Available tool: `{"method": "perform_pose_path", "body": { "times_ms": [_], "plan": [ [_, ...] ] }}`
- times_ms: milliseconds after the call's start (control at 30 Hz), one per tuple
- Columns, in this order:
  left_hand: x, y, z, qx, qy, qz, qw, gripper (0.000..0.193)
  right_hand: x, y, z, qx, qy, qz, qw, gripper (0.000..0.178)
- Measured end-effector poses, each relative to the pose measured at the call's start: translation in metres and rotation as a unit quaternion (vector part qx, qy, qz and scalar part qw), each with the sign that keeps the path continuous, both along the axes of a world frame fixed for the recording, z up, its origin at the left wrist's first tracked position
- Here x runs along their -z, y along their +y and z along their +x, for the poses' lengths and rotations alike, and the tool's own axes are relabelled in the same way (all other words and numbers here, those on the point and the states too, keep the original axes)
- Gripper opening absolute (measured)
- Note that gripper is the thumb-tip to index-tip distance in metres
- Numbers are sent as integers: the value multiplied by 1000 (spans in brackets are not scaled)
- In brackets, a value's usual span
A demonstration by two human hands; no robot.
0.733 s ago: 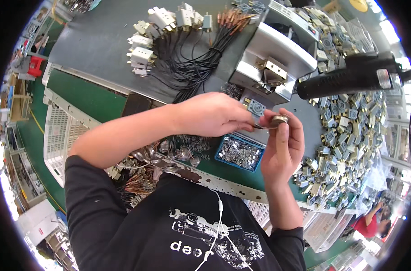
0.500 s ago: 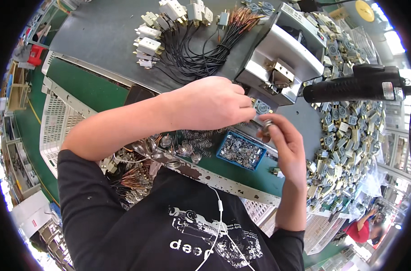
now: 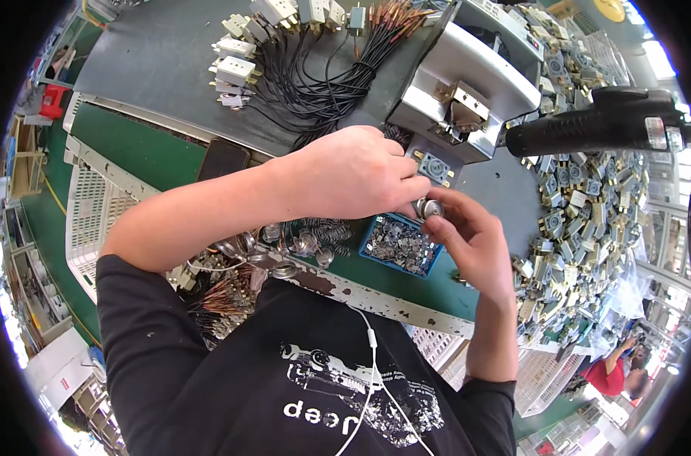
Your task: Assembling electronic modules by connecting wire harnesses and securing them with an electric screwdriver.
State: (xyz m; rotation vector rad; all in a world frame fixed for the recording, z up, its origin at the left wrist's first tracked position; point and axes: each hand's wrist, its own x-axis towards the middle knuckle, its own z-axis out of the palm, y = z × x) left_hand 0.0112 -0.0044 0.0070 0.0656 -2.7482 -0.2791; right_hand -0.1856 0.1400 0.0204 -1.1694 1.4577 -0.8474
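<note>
My right hand [image 3: 473, 242] pinches a small round metal part [image 3: 430, 209] between thumb and fingers. Close against it, my left hand [image 3: 360, 173] is closed, knuckles up, its fingertips at the part's left side. Whatever the left fingers grip is hidden behind the hand. Just beyond the fingers lies a grey square socket piece [image 3: 434, 169] with brass-coloured terminals. Below the hands sits a blue tray [image 3: 395, 266] of small metal pieces. Coil springs [image 3: 326, 230] and round metal parts [image 3: 284, 270] lie to its left.
A steel fixture [image 3: 467, 64] stands beyond my hands, with a black power screwdriver [image 3: 588, 138] to its right. Black cables [image 3: 315, 95] with plug ends lie at the far left. Socket pieces [image 3: 569, 228] are heaped on the right. A person in red [image 3: 605, 376] is at lower right.
My right hand has brought the round metal part leftward, up to my left hand's fingertips. The left hand stays closed in nearly the same place. The view has shifted slightly.
</note>
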Motion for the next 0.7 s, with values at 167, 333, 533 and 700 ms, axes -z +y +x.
{"method": "perform_pose_path", "body": {
  "times_ms": [167, 333, 533, 700],
  "plan": [
    [8, 2, -6, 5, 23, 8, 1000, 30, -2, -7, -9, -39, 13, 25, 999, 33],
    [-2, 1, -6, -9, 14, 20, 1000, 30, 11, 7, 14, 100, 1, -48, 994, 33],
    [1, -2, -11, 28, -19, 6, 999, 33, 4, -4, -7, -45, 27, -22, 998, 31],
    [-3, -2, -8, 45, -50, 73, 995, 22, -8, 0, -11, -73, 137, -48, 987, 31]
  ]
}}
